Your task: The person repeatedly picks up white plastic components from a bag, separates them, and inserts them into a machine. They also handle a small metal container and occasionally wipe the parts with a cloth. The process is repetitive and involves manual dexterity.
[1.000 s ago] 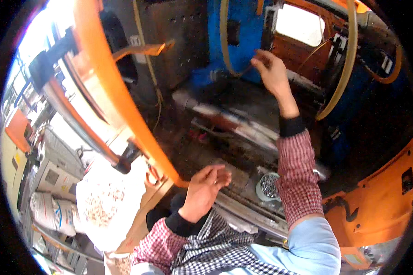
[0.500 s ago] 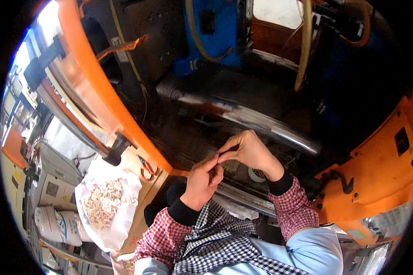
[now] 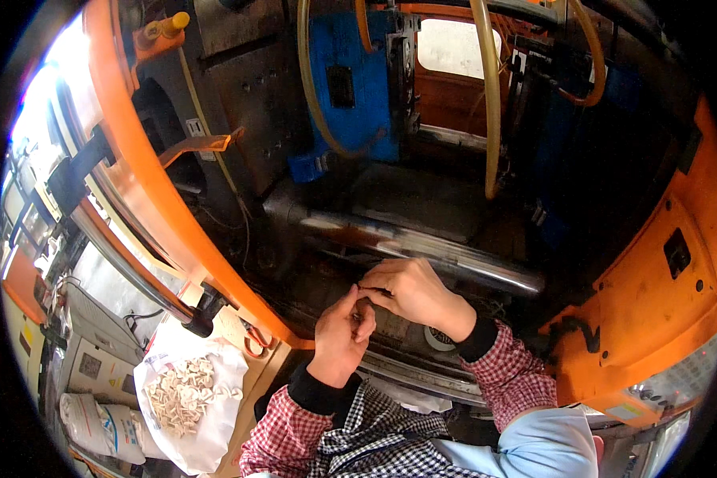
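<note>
My left hand and my right hand meet in front of me, fingertips touching. The left has its fingers curled in and its index finger pressed to the right hand's fingertips. On the right, thumb and fingers come together in a pinch. Anything small between them is hidden or too small to make out. Just beyond the hands runs a shiny metal bar of the machine. To the left, a white bag lies open with many small beige pieces in it.
An orange frame slants along the left, and an orange panel stands at right. Hoses hang before a blue machine block. Orange-handled scissors or pliers lie near the bag. Filled sacks sit at lower left.
The view has shifted, showing more of the machine's upper part. My right hand has turned, knuckles more upward, and its fingers have closed up. Both hands stay together at the fingertips.
</note>
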### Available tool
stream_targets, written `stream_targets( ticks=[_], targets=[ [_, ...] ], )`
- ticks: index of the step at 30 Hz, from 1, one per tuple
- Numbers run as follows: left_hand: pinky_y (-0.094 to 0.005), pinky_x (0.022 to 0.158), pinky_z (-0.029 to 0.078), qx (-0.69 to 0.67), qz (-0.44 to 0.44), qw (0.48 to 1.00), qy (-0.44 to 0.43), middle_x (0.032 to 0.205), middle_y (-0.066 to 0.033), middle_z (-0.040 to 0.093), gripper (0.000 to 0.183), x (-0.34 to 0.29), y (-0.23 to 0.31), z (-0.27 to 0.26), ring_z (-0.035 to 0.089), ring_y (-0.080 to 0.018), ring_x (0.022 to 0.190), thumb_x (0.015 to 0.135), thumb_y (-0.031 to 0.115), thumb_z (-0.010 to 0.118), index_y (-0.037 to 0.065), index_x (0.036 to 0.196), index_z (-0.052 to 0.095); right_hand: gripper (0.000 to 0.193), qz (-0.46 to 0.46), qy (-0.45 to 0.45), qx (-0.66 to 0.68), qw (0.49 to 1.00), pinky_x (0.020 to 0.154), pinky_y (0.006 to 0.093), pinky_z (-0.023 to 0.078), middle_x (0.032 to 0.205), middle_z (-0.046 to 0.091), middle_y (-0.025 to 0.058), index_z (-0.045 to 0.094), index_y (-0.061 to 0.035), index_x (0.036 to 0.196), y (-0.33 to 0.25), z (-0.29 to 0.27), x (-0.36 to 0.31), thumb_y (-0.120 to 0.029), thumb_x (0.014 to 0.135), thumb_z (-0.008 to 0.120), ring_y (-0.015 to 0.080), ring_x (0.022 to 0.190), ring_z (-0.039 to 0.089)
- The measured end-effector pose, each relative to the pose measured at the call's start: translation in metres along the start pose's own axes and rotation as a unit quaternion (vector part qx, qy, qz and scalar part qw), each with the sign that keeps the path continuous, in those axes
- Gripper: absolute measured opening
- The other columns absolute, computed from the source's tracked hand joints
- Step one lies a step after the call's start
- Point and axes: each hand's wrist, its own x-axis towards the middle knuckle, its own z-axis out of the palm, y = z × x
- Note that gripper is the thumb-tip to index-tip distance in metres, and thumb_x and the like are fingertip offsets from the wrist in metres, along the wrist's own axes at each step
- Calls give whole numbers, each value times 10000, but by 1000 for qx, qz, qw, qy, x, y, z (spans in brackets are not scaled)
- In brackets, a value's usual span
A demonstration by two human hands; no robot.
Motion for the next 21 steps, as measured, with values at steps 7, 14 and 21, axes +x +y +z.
stream_targets(
  ticks=[7, 14, 21],
  targets=[
    [-265, 798, 439, 53, 103, 993, 1, 1020, -148, 557, 274, -2, -2, -19, 518, -186, 879, 917, 33, 441, -106, 1144, 504, 163, 132, 300, -16, 945, 641, 289, 500, 846, 671, 160, 662, 32, 924, 94, -20, 81, -77, 815, 610, 178, 749, 648],
    [-230, 572, 395, 130, 13, 990, 49, 1039, -156, 588, 274, -24, -1, -10, 471, -134, 656, 971, 141, 393, -56, 1144, 472, 191, 198, 530, -65, 822, 750, 407, 479, 896, 654, 200, 682, 26, 896, 251, -58, 190, -140, 817, 632, 322, 823, 630],
    [-234, 571, 372, 120, -8, 990, 76, 989, -143, 602, 264, -23, -1, -20, 429, -121, 629, 971, 126, 384, -57, 1139, 469, 203, 240, 521, -127, 810, 762, 395, 467, 895, 647, 185, 698, -32, 872, 308, -60, 229, -206, 778, 654, 343, 862, 608]
  ],
)
